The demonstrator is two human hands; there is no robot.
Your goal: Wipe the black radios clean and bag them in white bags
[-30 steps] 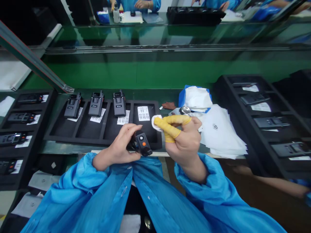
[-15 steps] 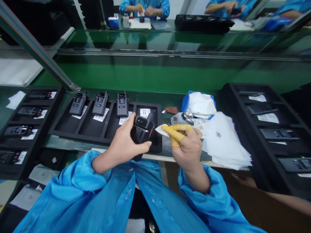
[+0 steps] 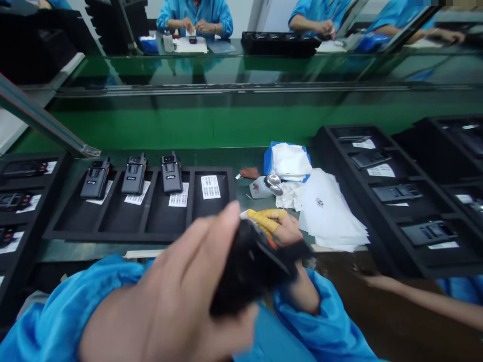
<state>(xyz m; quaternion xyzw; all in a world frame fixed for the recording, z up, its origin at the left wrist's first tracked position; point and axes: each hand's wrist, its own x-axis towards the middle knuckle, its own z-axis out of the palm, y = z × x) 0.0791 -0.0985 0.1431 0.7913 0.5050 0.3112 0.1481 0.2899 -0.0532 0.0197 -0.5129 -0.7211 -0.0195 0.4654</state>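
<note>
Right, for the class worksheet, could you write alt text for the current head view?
A left hand holds a blurred black device close to the camera, partly hiding the right hand, which wears yellow finger covers. Beyond, on the left, a black four-slot tray bears three handheld devices; its rightmost slot shows a label sheet.

On the counter (image 3: 86,252), a four-compartment tray (image 3: 143,236) lies left of centre, a handheld radio (image 3: 134,176) in each of its three left compartments, a label sheet (image 3: 210,186) in the rightmost. Another tray (image 3: 62,178) stands left of it. To its right come a scrap (image 3: 249,173) and, just before that, a bottle (image 3: 259,188). A box (image 3: 268,162) of wipes (image 3: 290,158) sits behind the bottle, rightward; before it lies a stack of sheets (image 3: 330,211). The left hand (image 3: 177,281) has the held radio (image 3: 247,274) before the right hand (image 3: 285,229).
</note>
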